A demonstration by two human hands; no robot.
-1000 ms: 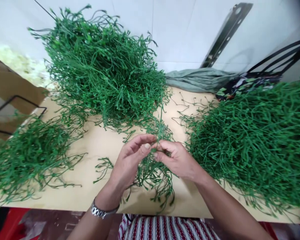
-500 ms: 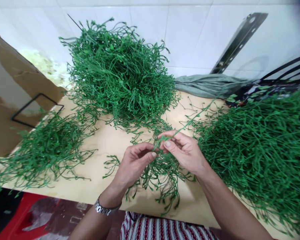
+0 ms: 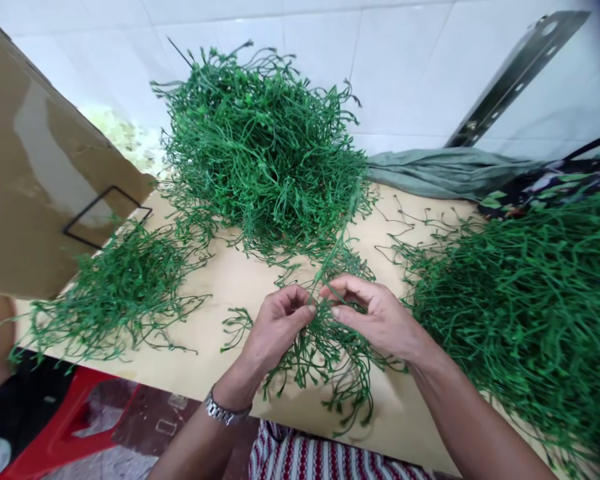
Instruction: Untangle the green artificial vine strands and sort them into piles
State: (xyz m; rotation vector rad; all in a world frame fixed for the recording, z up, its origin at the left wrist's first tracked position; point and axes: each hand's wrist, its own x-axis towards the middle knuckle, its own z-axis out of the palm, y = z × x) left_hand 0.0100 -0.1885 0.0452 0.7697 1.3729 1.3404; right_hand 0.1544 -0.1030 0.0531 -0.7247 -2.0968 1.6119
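At the table (image 3: 237, 283), one green stem (image 3: 336, 250) is in hand, slanting up and away from the fingers toward the back pile (image 3: 260, 140). The left hand (image 3: 280, 327) pinches its lower end, thumb against forefinger. The right hand (image 3: 380, 320) stands just beside it, fingers curled, a narrow gap between thumb and forefinger; a fine strand crosses near these tips, but whether it is gripped cannot be told.

Progress, as far as it shows: work on this single stem seems under way, since both hands are at its lower end and the left has not let go. Below the hands lies a small loose heap (image 3: 347, 380) of similar stems. Much more stands about: the tall back pile, a broad right pile (image 3: 525, 313), and a thinner left pile (image 3: 125, 287) near the cardboard box (image 3: 30, 220). Which piles are finished and which are waiting cannot be told; the stems look much alike at this range.
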